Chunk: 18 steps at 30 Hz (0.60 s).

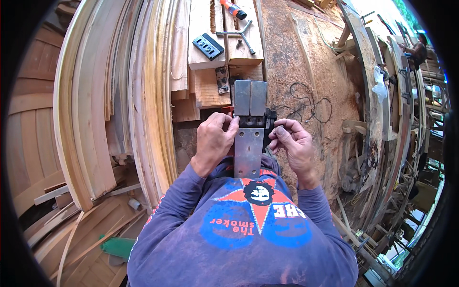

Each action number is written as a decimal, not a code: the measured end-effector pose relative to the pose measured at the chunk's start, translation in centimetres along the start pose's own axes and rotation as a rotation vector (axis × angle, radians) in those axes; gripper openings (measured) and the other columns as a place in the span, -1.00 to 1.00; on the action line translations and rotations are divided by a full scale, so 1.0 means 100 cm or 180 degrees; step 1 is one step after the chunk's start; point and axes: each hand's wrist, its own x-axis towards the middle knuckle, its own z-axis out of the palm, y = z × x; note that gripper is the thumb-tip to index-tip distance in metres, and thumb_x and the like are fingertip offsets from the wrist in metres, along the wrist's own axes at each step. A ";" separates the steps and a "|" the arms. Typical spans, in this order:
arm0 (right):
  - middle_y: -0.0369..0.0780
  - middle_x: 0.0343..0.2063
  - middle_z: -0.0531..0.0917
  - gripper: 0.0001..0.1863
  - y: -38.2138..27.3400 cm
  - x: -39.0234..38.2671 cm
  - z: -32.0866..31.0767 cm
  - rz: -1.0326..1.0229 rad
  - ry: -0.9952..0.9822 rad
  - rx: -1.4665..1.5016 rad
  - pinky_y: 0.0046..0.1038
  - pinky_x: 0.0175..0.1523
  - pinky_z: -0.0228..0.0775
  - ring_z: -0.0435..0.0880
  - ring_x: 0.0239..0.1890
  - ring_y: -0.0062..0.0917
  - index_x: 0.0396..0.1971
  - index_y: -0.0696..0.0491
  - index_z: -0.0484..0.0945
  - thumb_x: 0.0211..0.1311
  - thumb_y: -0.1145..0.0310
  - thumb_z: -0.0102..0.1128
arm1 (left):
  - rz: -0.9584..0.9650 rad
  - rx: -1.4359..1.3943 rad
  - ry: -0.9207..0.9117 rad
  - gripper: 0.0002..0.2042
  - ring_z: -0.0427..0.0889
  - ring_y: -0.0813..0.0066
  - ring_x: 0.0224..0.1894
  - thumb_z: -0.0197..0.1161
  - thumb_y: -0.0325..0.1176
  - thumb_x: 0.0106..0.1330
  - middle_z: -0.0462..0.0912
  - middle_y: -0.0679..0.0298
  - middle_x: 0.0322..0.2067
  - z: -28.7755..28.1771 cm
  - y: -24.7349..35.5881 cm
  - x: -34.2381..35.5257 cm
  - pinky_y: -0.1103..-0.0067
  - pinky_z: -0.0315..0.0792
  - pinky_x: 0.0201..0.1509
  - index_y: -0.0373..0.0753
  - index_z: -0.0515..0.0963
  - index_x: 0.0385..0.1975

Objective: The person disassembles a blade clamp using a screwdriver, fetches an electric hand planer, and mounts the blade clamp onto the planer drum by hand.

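An electric hand planer (249,150) lies sole up in front of my body, its two grey metal plates split by a dark cutter slot (252,122). At the left end of this slot, my left hand (216,138) is closed, thumb and fingertips pinched against the planer's edge. On the other side, my right hand (292,141) has its thumb pressed to curled fingers beside the black housing (270,122). Anything between either set of fingertips is too small or hidden to make out. Beyond the planer, a three-armed socket wrench (241,34) rests on wooden beams.
Next to the wrench lie a black slotted block (208,46), a small bolt (238,44) and an orange-and-black handle (234,8). A dark metal piece (222,80) sits nearer. Stacked boards (153,95) stand left. A black cord (311,103) curls over sawdust; another person (418,51) is far right.
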 end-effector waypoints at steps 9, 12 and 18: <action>-0.19 -0.33 0.69 -0.78 0.013 0.022 0.029 -0.1396 0.0345 -0.1993 -0.46 -0.20 0.55 0.71 -0.29 -0.48 -0.23 0.17 0.68 0.10 0.55 0.47 | -0.0067 -0.0057 -0.0010 -0.80 0.68 0.40 -0.53 0.43 -0.34 0.27 0.69 0.12 -0.54 -0.002 0.001 0.000 0.49 0.53 -0.42 -0.35 0.66 -0.45; -0.11 -0.36 0.67 -0.75 0.015 0.032 0.036 -0.2183 0.0098 -0.2833 -0.32 -0.14 0.55 0.70 -0.27 -0.25 -0.23 0.18 0.68 0.03 0.58 0.46 | -0.0080 -0.0089 0.0006 -0.81 0.68 0.37 -0.53 0.43 -0.34 0.27 0.68 0.11 -0.54 -0.003 0.001 0.001 0.47 0.53 -0.42 -0.35 0.66 -0.46; -0.12 -0.41 0.66 -0.80 0.020 0.038 0.043 -0.2081 0.0229 -0.2888 -0.32 -0.23 0.54 0.68 -0.34 -0.27 -0.30 0.18 0.71 0.01 0.57 0.46 | -0.0041 -0.0149 0.0026 -0.81 0.69 0.27 -0.50 0.43 -0.35 0.26 0.68 0.08 -0.51 -0.004 -0.001 -0.001 0.43 0.53 -0.40 -0.36 0.66 -0.46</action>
